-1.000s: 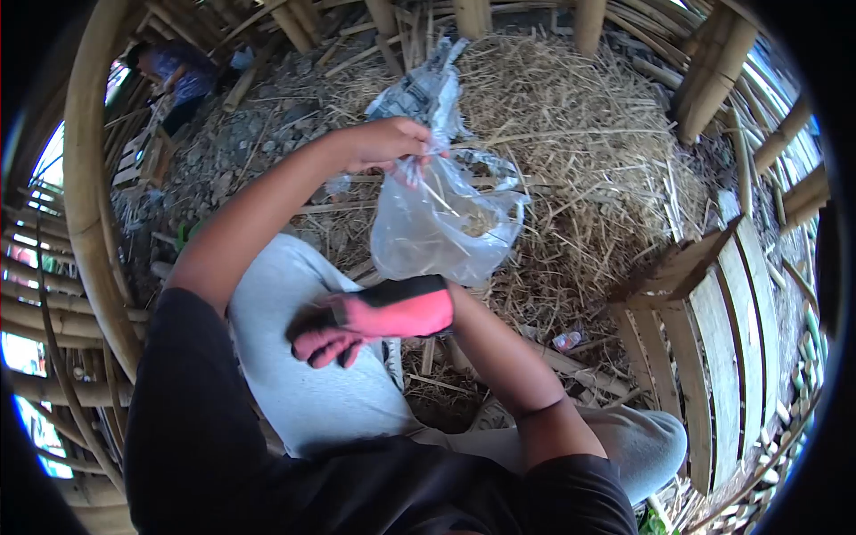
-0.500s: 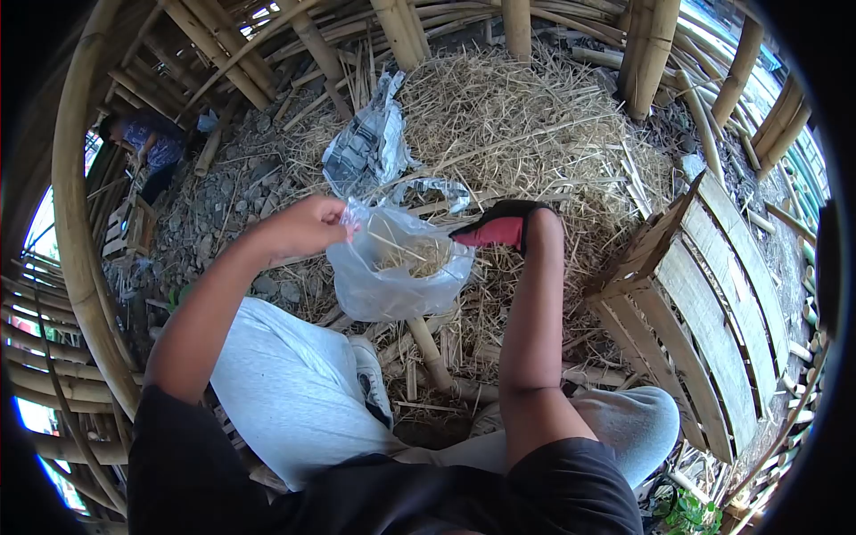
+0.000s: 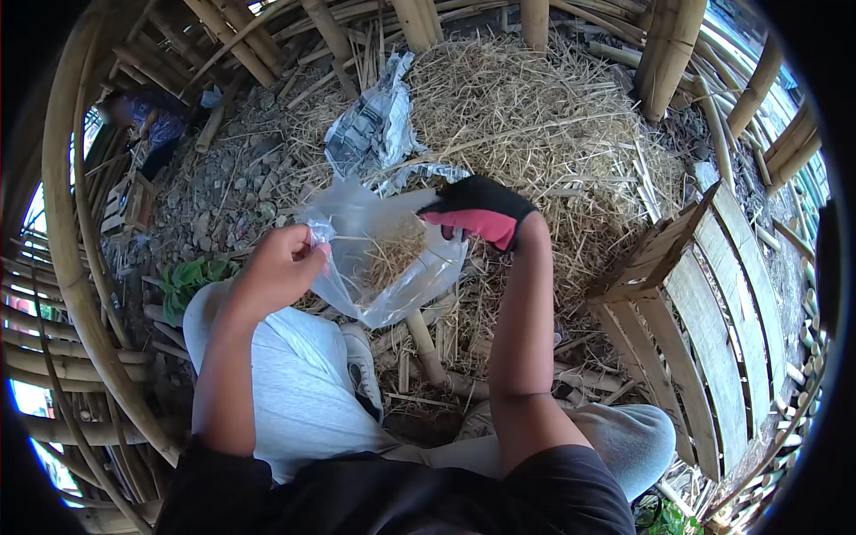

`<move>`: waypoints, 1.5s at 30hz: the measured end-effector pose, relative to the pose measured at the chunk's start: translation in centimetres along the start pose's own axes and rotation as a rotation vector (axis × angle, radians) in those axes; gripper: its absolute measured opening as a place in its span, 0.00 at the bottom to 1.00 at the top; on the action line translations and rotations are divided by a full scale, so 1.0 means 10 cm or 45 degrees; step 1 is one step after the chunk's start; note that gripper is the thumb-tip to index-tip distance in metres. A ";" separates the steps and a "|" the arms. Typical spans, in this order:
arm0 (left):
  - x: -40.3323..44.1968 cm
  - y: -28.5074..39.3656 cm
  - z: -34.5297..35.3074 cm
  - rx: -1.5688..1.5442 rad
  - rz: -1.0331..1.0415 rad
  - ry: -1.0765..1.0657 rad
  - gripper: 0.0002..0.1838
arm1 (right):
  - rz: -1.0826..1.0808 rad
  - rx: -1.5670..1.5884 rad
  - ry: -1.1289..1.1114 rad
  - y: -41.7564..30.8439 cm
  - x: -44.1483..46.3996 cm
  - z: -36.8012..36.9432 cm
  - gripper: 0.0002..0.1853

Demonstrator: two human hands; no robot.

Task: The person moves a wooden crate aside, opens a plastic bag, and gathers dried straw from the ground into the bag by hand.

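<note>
A clear plastic bag hangs between my two hands above the straw-strewn ground, its mouth spread wide. Some dry straw lies inside it. My bare left hand is closed on the bag's left rim, the plastic bunched between thumb and fingers. On the opposite rim, my right hand wears a black and pink glove and grips the bag's edge. Just beyond the bag lies a crumpled sheet of newspaper, its near end close to the plastic.
A broad heap of straw spreads ahead. At the right stands a slatted wooden crate. Rubble covers the ground at left, where another person crouches beside a smaller crate. Bamboo poles surround the area.
My left hand has moved down and left with its rim, and the bag's mouth has tipped further toward me. My gloved right hand has shifted slightly left and up.
</note>
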State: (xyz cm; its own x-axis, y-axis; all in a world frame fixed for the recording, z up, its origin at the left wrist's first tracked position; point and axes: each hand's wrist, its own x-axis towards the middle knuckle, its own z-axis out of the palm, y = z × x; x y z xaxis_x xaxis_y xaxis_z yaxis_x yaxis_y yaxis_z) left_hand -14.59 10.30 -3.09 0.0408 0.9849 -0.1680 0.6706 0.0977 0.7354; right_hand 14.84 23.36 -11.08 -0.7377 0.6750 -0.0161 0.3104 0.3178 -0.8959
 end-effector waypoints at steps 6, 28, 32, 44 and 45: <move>0.10 -0.14 -0.03 0.319 -0.079 0.108 0.16 | 0.248 0.200 0.430 -0.09 0.11 0.02 0.24; -0.08 0.13 0.16 0.486 -0.177 0.034 0.14 | 0.022 -0.356 0.143 -0.30 0.00 0.32 0.26; -0.10 0.17 0.18 0.491 -0.191 0.006 0.14 | 0.224 -0.373 -0.086 0.02 0.35 0.70 0.25; -0.11 -0.01 0.18 0.510 -0.075 0.017 0.13 | 0.648 0.334 -0.094 0.12 0.20 0.30 0.23; -0.11 0.02 0.17 0.509 -0.078 0.006 0.13 | 0.671 0.466 -0.069 0.11 0.21 0.29 0.23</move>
State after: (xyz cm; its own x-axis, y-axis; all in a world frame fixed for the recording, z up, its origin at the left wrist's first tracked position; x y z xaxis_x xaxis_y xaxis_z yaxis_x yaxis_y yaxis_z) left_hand -13.22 8.97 -3.87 -0.0107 0.9798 -0.1998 0.9068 0.0937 0.4110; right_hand 11.96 23.21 -13.41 -0.5745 0.6407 -0.5093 0.4221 -0.3012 -0.8550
